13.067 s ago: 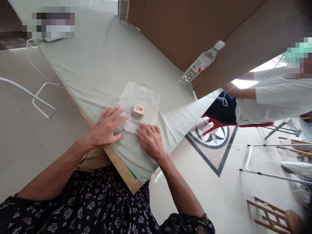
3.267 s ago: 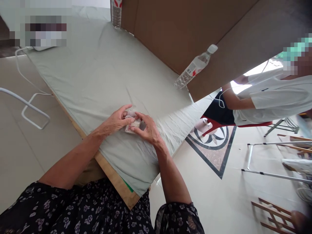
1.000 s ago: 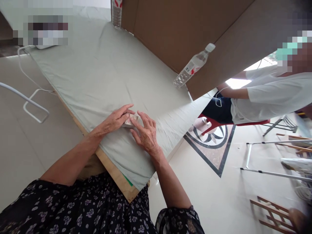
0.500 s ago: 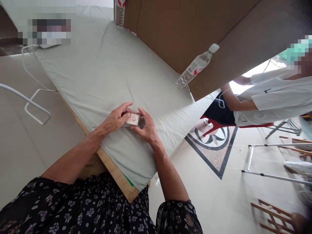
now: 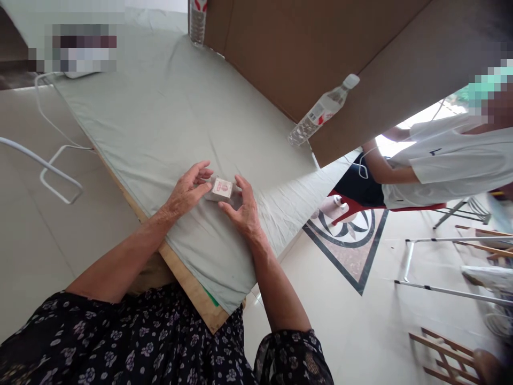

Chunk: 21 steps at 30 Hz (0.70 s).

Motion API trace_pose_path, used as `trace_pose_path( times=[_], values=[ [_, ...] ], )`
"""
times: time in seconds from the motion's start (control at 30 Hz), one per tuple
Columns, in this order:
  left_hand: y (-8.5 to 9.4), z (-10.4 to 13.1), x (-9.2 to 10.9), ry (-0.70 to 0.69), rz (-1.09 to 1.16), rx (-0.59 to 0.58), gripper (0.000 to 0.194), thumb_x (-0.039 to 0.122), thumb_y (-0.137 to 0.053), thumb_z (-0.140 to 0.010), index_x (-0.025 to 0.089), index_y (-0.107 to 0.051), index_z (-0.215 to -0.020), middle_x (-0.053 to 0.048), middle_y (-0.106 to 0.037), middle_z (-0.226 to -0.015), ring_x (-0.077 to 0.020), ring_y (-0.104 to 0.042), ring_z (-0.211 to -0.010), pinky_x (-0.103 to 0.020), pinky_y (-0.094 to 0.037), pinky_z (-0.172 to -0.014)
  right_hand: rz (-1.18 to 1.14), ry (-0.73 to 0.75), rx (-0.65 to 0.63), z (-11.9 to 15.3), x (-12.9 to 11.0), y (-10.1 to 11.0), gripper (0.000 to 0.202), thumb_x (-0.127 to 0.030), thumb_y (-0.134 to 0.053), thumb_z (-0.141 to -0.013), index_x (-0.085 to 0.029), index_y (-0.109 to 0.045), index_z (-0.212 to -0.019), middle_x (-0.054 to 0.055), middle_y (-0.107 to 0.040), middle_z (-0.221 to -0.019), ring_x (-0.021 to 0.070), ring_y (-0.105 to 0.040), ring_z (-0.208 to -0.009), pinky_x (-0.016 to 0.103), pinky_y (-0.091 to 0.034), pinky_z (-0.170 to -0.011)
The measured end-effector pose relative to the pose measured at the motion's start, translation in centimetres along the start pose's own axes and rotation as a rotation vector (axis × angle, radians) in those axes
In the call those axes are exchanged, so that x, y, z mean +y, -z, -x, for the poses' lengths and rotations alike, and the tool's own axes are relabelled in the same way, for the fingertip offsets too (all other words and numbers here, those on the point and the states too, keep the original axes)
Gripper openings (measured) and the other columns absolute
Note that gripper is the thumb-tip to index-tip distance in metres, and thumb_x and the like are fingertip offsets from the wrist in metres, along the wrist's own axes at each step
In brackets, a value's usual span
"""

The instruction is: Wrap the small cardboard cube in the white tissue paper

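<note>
A small transparent case (image 5: 222, 189) lies on the light green tablecloth (image 5: 160, 128). A pale face with a red print shows through its top; I cannot tell what is inside. At the case's left end is my left hand (image 5: 189, 190), open, with the thumb tip close to or touching the edge. My right hand (image 5: 242, 209) curves around the right end with thumb and fingers spread apart, also open. Between the right thumb and fingers, part of the case's clear end shows. Neither hand is closed on the case.
A clear bottle (image 5: 323, 111) leans by a large cardboard panel (image 5: 288, 59); another bottle (image 5: 197, 24) stands farther back. A white cable (image 5: 42, 128) hangs at the left. On the right sits a person in a white shirt (image 5: 449, 160). The wooden table edge (image 5: 188, 286) is near me.
Both hands have loosened from the case and spread apart. The left hand has shifted slightly left and up, and more of the printed top is uncovered.
</note>
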<state>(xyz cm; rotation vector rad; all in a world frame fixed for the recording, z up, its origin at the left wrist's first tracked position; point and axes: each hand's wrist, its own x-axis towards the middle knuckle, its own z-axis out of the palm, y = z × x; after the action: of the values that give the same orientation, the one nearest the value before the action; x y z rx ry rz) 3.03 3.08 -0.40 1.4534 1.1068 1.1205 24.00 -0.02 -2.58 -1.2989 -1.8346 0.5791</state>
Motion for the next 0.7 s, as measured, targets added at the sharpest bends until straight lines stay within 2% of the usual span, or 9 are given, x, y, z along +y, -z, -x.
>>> trace_pose_path(
  times=[0.2,0.6,0.7],
  values=[
    [0.01,0.13,0.33,-0.022,-0.073,-0.007,0.075,0.039,-0.069,-0.077,0.016,-0.052,-0.147,-0.017,-0.066,-0.139,-0.0337,-0.060,-0.133,-0.055,-0.047,-0.114,-0.028,-0.057,0.004,0.26,-0.16,0.31,0.082,-0.051,-0.077,-0.088,-0.026,-0.040,-0.157,0.018,-0.052,-0.157,0.0311,-0.056,-0.140,0.051,-0.051,-0.111],
    [-0.24,0.45,0.08,-0.059,-0.209,-0.049,0.082,0.036,-0.066,-0.077,0.017,-0.046,-0.154,-0.018,-0.059,-0.149,-0.0360,-0.054,-0.142,-0.058,-0.044,-0.118,-0.049,-0.077,0.005,0.25,-0.11,0.23,0.083,-0.051,-0.078,-0.086,-0.024,-0.042,-0.156,0.019,-0.053,-0.157,0.0322,-0.055,-0.142,0.052,-0.050,-0.113],
    [-0.21,0.46,0.18,-0.052,-0.217,-0.059,0.083,0.036,-0.066,-0.077,0.016,-0.045,-0.155,-0.019,-0.058,-0.150,-0.0362,-0.054,-0.142,-0.057,-0.043,-0.120,-0.051,-0.067,0.029,0.42,-0.54,0.54,0.077,-0.053,-0.075,-0.089,-0.024,-0.044,-0.154,0.018,-0.055,-0.155,0.0304,-0.057,-0.141,0.050,-0.052,-0.111]
  ],
)
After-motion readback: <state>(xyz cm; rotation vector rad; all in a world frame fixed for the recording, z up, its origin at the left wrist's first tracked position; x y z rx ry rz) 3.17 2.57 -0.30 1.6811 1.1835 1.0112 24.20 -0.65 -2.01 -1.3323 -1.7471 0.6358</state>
